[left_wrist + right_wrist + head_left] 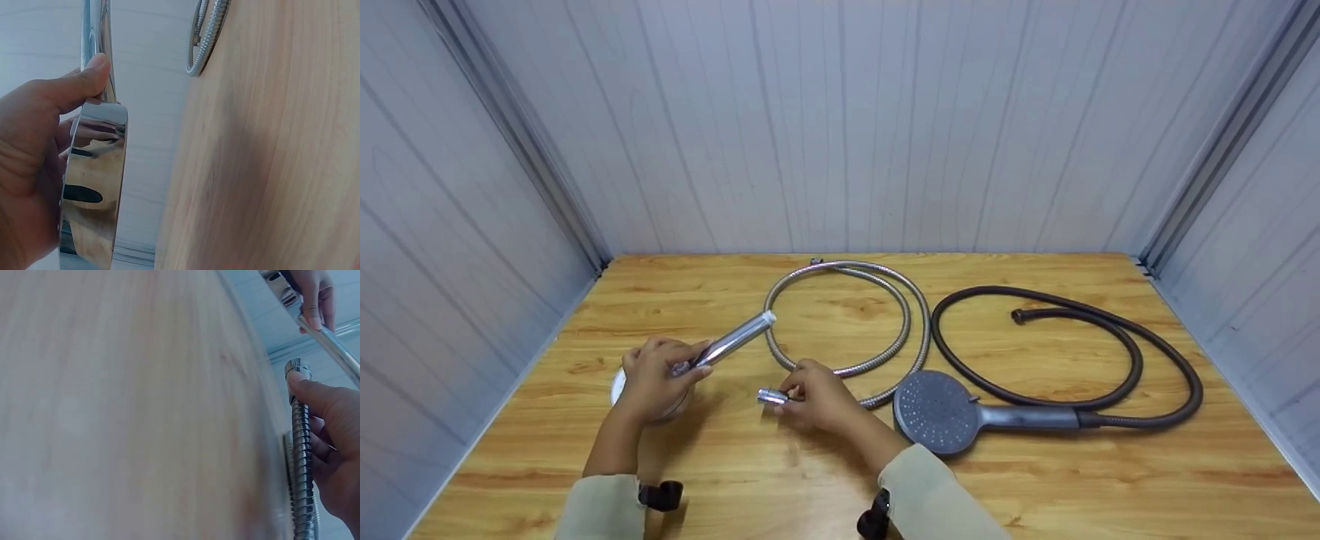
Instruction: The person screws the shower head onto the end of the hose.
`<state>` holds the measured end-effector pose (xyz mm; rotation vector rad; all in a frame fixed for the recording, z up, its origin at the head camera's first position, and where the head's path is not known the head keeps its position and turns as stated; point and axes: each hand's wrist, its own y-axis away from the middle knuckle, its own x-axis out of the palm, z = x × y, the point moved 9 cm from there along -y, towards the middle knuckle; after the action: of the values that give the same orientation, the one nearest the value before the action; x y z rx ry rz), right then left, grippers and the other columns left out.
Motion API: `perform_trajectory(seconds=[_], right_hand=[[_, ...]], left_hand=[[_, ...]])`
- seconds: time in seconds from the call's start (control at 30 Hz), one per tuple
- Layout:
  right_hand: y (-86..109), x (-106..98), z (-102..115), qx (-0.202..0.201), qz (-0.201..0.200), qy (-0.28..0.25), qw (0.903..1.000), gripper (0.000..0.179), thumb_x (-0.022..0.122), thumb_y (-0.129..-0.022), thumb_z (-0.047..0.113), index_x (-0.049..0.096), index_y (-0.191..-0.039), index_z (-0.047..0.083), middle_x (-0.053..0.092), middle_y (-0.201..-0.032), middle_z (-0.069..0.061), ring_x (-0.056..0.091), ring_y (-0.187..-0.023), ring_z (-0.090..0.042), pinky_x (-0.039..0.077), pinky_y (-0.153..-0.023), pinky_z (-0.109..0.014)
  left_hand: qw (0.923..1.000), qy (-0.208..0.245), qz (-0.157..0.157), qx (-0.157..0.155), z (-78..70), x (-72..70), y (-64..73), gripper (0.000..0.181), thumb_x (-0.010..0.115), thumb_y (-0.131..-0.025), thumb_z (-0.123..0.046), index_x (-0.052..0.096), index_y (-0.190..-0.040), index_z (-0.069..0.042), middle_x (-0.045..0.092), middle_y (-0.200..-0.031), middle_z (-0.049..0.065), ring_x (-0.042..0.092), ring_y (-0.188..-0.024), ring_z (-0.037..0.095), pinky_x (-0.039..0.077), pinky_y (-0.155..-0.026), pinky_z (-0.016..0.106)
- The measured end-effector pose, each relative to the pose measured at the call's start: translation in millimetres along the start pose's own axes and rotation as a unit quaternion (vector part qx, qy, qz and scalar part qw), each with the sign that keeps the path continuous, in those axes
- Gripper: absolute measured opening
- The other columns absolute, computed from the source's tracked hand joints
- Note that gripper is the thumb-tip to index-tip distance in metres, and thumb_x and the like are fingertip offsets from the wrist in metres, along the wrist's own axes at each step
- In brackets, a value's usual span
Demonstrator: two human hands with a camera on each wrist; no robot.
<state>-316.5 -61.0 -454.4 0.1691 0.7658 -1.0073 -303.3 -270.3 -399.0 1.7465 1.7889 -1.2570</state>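
A chrome shower head (735,339) is gripped near its neck by my left hand (654,375), its handle slanting up to the right and ending in a white tip. In the left wrist view, the thumb lies along the handle above the shiny round head (93,185). My right hand (823,396) pinches the chrome end fitting of a silver metal shower hose (911,300), which loops on the table behind. The right wrist view shows the thumb on the fitting (297,367), with the ribbed hose running below it. The handle's white tip and the fitting are apart.
A grey shower head (937,412) lies face up right of my right hand, joined to a dark hose (1140,360) coiled on the wooden table (750,480). Pale panel walls (840,135) enclose the table at the back and both sides.
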Motion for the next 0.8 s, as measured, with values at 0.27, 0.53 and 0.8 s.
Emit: perform_trajectory(seconds=[0.27, 0.53, 0.8], right_hand=[[6.3, -19, 12, -0.016, 0.047, -0.054, 0.9973, 0.014, 0.073, -0.088, 0.016, 0.071, -0.097, 0.006, 0.062, -0.093, 0.001, 0.058, -0.081, -0.010, 0.049, -0.071, -0.022], [16.2, -45, 5, 0.003, 0.062, -0.079, 0.9949, 0.014, 0.072, -0.090, 0.016, 0.071, -0.100, 0.007, 0.063, -0.084, 0.006, 0.055, -0.074, -0.007, 0.047, -0.066, -0.022], [14.7, -77, 2, -0.025, 0.052, -0.050, 0.9971, 0.017, 0.073, -0.089, 0.017, 0.072, -0.102, 0.006, 0.064, -0.085, 0.003, 0.055, -0.073, -0.008, 0.046, -0.065, -0.024]], left_hand=[[0.9998, -0.010, 0.003, 0.018, -12.7, 2.2, -1.0, 0.039, 0.075, -0.087, -0.021, 0.069, -0.124, -0.013, 0.070, -0.103, 0.006, 0.048, -0.107, 0.027, 0.014, -0.098, 0.059], [0.9983, -0.037, 0.014, 0.043, -27.2, 4.0, -3.7, 0.038, 0.076, -0.085, -0.021, 0.070, -0.122, -0.014, 0.071, -0.102, 0.004, 0.049, -0.102, 0.026, 0.016, -0.096, 0.059], [0.9962, -0.056, 0.030, 0.059, -40.3, 8.6, -7.0, 0.037, 0.076, -0.086, -0.023, 0.071, -0.122, -0.017, 0.070, -0.100, 0.001, 0.050, -0.106, 0.028, 0.017, -0.097, 0.062]])
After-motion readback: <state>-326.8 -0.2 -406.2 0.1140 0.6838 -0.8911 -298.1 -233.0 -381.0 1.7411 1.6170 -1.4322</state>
